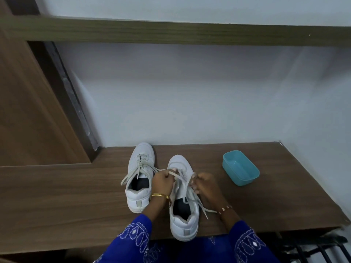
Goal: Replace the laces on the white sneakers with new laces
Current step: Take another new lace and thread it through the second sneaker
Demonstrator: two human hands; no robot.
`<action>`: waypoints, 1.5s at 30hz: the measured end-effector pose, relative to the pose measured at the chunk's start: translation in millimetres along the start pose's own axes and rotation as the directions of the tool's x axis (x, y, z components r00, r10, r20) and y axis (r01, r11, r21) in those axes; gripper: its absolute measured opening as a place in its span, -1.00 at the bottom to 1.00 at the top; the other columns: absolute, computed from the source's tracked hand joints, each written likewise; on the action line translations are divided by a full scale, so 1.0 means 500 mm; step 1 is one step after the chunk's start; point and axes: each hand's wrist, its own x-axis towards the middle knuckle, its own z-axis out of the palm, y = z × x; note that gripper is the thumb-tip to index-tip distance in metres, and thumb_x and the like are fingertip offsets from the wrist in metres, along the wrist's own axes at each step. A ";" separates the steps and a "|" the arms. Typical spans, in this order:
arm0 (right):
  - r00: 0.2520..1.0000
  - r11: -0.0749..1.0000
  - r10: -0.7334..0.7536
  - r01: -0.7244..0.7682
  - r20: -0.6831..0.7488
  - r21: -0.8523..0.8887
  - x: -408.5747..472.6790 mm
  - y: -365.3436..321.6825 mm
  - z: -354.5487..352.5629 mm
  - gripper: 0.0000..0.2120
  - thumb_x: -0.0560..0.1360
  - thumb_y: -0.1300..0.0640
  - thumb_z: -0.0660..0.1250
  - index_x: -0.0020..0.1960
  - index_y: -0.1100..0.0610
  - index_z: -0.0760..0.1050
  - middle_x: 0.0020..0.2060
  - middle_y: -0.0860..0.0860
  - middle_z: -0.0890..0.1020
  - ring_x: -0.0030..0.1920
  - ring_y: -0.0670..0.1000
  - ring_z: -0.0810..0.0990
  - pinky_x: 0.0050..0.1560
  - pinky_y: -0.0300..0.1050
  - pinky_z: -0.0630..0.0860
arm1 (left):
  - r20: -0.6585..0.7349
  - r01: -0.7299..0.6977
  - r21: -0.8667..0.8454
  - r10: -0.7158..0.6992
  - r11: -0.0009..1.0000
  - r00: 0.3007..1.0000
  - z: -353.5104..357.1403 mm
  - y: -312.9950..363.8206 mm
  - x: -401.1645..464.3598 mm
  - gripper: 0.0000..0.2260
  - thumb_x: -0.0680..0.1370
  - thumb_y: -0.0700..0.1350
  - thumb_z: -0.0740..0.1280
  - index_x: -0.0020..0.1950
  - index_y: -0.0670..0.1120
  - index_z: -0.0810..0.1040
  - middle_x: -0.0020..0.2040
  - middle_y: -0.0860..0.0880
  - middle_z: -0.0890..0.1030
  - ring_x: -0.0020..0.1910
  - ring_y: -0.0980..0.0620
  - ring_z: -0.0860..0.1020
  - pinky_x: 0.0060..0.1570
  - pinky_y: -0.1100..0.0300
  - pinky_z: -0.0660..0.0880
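Both hands curled on flat off-white lace [182, 179] of right white leather sneaker [183, 202] on brown wooden desk [76, 196]: left hand [163, 182], right hand [206, 184]; uneven pull could jam lace in eyelets or tip sneaker off near edge

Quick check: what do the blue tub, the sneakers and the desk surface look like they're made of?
Blue tub: likely plastic, smooth and evenly coloured, with thin moulded walls. Sneakers: probably smooth white leather or a synthetic, matte with stitched panels. Desk: brown wood grain, possibly laminate; cannot tell.
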 end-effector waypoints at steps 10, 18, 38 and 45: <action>0.943 0.820 -0.265 0.330 0.202 -0.467 0.069 0.059 0.034 -0.58 -0.30 0.14 0.61 -0.67 0.14 0.38 -0.68 0.01 0.39 -0.65 -0.12 0.39 -0.63 -0.33 0.23 | -0.018 0.059 -0.502 -0.079 0.863 0.997 -0.038 0.128 0.004 -0.65 0.59 -0.15 0.21 -0.35 -0.24 0.53 -0.50 -0.09 0.57 -0.49 0.00 0.54 -0.42 0.25 0.50; 0.979 0.986 0.124 -0.141 0.165 0.095 0.028 0.016 0.001 -0.72 0.56 0.30 0.12 -0.31 0.15 0.41 -0.40 0.05 0.47 -0.50 -0.12 0.48 -0.45 -0.32 0.43 | 0.001 0.094 -0.463 -0.105 0.881 0.994 -0.072 0.148 0.015 -0.65 0.61 -0.23 0.10 -0.37 -0.22 0.39 -0.63 -0.11 0.36 -0.71 0.02 0.39 -0.32 0.10 0.53; 0.990 0.986 -0.056 0.075 0.129 -0.148 -0.019 -0.094 -0.114 -0.71 0.57 0.30 0.08 -0.21 0.28 0.52 -0.39 0.06 0.58 -0.53 -0.14 0.50 -0.44 -0.36 0.44 | 0.512 -0.229 0.711 -0.267 0.664 0.817 -0.071 0.060 0.032 -0.61 0.48 -0.31 0.16 0.31 -0.23 0.44 0.32 -0.17 0.46 0.33 -0.12 0.40 0.23 0.18 0.34; 0.995 0.915 0.001 0.039 0.100 -0.401 0.038 0.005 0.000 -0.87 0.49 0.18 0.24 -0.15 0.20 0.53 -0.24 0.08 0.58 -0.19 -0.02 0.50 -0.15 -0.19 0.39 | 0.407 -0.119 0.631 -0.197 0.767 0.892 -0.028 0.035 0.034 -0.86 0.31 -0.04 0.10 -0.37 -0.08 0.36 -0.17 -0.21 0.53 -0.10 -0.13 0.49 -0.07 0.11 0.42</action>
